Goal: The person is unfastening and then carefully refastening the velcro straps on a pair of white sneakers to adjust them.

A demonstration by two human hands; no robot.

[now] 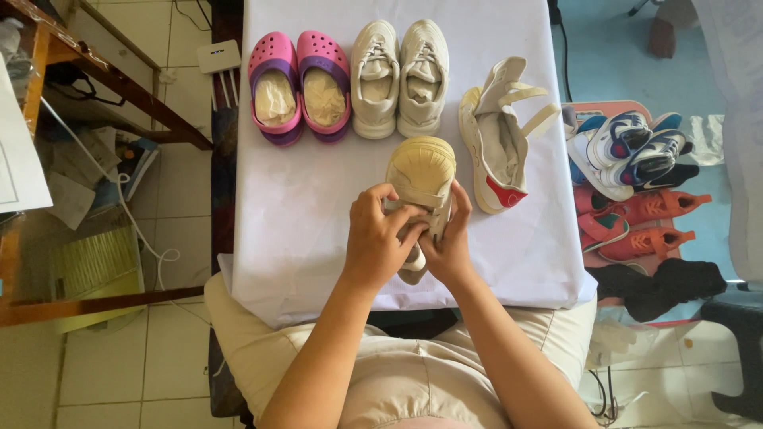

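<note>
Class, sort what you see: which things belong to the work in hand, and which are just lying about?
In hand: cream shoe, held by left hand and right hand; its mate alongside.

Lying about: pink clogs, beige sneakers, shoe heap on the floor, white cloth.

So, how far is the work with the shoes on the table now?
Looks done: the pink clogs and the beige sneakers stand paired, stuffed with paper. In hand: the left hand and right hand hold a cream strap shoe. Probably left: its mate, lying open on its side.
</note>
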